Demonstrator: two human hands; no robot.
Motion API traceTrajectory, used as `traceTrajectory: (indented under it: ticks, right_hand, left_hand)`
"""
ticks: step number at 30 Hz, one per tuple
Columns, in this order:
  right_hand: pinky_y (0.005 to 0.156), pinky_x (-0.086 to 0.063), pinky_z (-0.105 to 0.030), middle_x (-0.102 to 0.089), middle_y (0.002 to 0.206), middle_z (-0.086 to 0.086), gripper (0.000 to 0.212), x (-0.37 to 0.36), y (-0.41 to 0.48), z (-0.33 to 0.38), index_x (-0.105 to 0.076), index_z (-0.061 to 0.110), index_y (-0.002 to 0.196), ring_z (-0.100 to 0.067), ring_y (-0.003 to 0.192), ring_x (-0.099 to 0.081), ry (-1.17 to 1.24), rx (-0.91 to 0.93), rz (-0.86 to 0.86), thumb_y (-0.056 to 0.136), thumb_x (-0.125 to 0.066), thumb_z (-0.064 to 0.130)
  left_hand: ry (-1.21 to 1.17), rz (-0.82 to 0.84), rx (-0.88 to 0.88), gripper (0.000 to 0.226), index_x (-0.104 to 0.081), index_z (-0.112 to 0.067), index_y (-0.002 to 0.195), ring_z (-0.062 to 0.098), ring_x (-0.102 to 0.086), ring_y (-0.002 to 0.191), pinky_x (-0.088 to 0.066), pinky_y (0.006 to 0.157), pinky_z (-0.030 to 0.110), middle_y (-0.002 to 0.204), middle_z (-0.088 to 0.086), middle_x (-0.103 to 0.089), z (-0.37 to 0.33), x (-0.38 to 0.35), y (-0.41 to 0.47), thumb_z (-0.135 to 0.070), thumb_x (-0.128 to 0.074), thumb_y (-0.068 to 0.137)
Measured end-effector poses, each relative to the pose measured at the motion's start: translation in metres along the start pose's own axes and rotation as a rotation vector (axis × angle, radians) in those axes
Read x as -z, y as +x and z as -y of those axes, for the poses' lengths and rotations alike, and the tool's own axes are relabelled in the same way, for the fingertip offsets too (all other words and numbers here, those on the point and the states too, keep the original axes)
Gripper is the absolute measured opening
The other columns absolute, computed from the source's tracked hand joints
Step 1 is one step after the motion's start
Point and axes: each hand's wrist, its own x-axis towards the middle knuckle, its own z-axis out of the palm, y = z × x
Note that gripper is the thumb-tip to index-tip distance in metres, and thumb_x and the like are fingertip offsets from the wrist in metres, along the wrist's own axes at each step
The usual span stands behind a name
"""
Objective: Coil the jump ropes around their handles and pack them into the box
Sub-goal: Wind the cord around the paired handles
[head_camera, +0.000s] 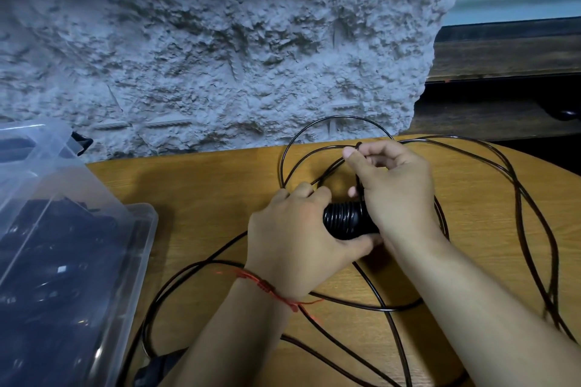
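Rough grey wall (220,50) fills the upper half of the frame, and below it my wooden table (201,192) runs across the lower half. At the lower left sits the clear plastic box (138,248) with its lid (34,154) tipped up behind it; dark shapes already lie inside, and I judge them to be packed ropes, though the plastic blurs them too much to be sure.

Loose black rope (518,198) sprawls in wide loops over the right and bottom of the table, with one arc standing up at centre near the wall. So most of this rope is not yet wound.

My left hand (292,239) is closed around one end of the handle (349,220) at centre frame, where a short band of tight turns shows between my hands. My right hand (396,185) covers the other end, thumb and fingers pinched narrow on a strand of the rope just above the handle. A second dark object (157,367) at the bottom edge may be another handle; I cannot tell.

Winding has barely begun, and packing this one is still ahead.
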Motion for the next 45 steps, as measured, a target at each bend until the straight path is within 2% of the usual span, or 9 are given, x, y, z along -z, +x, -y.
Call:
traceTrajectory:
  ticks: [5,10,17,21,24,29,37,41,45]
  right_hand:
    - [0.057,-0.056,-0.041,-0.067,0.081,-0.008,0.013,-0.003,-0.003,-0.001,-0.076,0.016,0.087,-0.017,0.046,-0.06,0.028,-0.03,0.003,0.088,-0.087,0.022]
    - [0.054,-0.054,-0.033,-0.063,0.077,-0.003,0.014,-0.002,-0.004,0.002,-0.076,0.013,0.088,-0.019,0.048,-0.06,0.054,-0.044,0.057,0.088,-0.087,0.021]
    - [0.054,-0.055,-0.024,-0.07,0.078,-0.009,0.014,0.02,0.009,0.019,-0.075,0.007,0.091,-0.016,0.057,-0.064,0.095,-0.226,0.447,0.087,-0.084,0.017]
    - [0.051,-0.052,-0.016,-0.068,0.072,-0.001,0.008,0.034,0.013,0.026,-0.07,0.016,0.083,-0.006,0.057,-0.061,0.277,-0.322,0.632,0.084,-0.074,0.024]
    - [0.056,-0.054,-0.021,-0.068,0.077,0.0,0.011,0.036,0.015,0.021,-0.07,0.021,0.078,-0.01,0.06,-0.062,0.364,-0.313,0.681,0.082,-0.073,0.03]
    - [0.058,-0.055,-0.021,-0.068,0.077,-0.004,0.009,0.031,0.015,0.018,-0.066,0.011,0.088,-0.01,0.063,-0.064,0.324,-0.25,0.734,0.09,-0.07,0.02]
    - [0.064,-0.052,-0.02,-0.064,0.076,-0.004,0.019,0.027,0.019,0.001,-0.072,0.01,0.089,-0.01,0.068,-0.06,0.159,-0.018,0.622,0.078,-0.084,0.021]
    - [0.071,-0.053,-0.036,-0.067,0.079,-0.015,0.018,0.029,0.02,-0.015,-0.078,0.014,0.088,-0.018,0.072,-0.061,-0.101,0.205,0.607,0.079,-0.09,0.024]
    - [0.076,-0.053,-0.031,-0.068,0.08,0.001,0.015,0.027,0.016,-0.024,-0.079,0.018,0.089,-0.013,0.079,-0.066,-0.261,0.439,0.594,0.082,-0.089,0.027]
  left_hand:
    - [0.017,0.06,-0.028,0.064,-0.06,-0.035,0.105,0.015,-0.056,0.098,-0.032,0.056,0.03,0.104,-0.016,-0.058,0.0,-0.001,-0.001,-0.087,-0.047,0.071]
    - [-0.032,0.06,-0.059,0.041,-0.05,-0.036,0.091,0.011,-0.047,0.086,-0.021,0.051,0.024,0.086,-0.016,-0.048,0.004,0.001,0.0,-0.073,-0.048,0.073]
    - [-0.147,-0.098,-0.217,0.04,-0.072,-0.036,0.102,0.007,-0.055,0.09,-0.034,0.05,0.02,0.092,-0.017,-0.062,0.01,-0.003,-0.002,-0.064,-0.063,0.075]
    - [-0.258,-0.21,-0.378,0.041,-0.076,-0.026,0.111,0.013,-0.056,0.107,-0.052,0.069,0.027,0.111,-0.013,-0.065,0.014,-0.006,0.002,-0.053,-0.075,0.081]
    - [-0.255,-0.266,-0.443,0.046,-0.077,-0.022,0.118,0.018,-0.055,0.11,-0.047,0.088,0.038,0.115,-0.006,-0.065,0.019,-0.006,0.004,-0.055,-0.077,0.085]
    - [-0.239,-0.337,-0.496,0.046,-0.078,-0.022,0.119,0.018,-0.053,0.111,-0.044,0.095,0.038,0.117,-0.006,-0.065,0.022,-0.007,0.007,-0.056,-0.078,0.088]
    - [-0.615,-0.064,-0.135,0.098,-0.041,-0.026,0.126,0.0,-0.041,0.124,-0.034,0.104,0.011,0.13,-0.018,-0.037,0.022,-0.017,0.007,-0.056,-0.1,0.054]
    - [-0.773,0.247,-0.055,0.058,-0.048,-0.027,0.126,-0.006,-0.042,0.137,-0.031,0.105,0.004,0.143,-0.019,-0.045,0.033,-0.016,0.01,-0.033,-0.087,0.083]
    - [-0.618,0.031,-0.003,0.015,-0.071,-0.021,0.112,-0.007,-0.054,0.12,-0.034,0.094,0.001,0.127,-0.017,-0.06,0.042,-0.025,0.018,-0.018,-0.071,0.097]
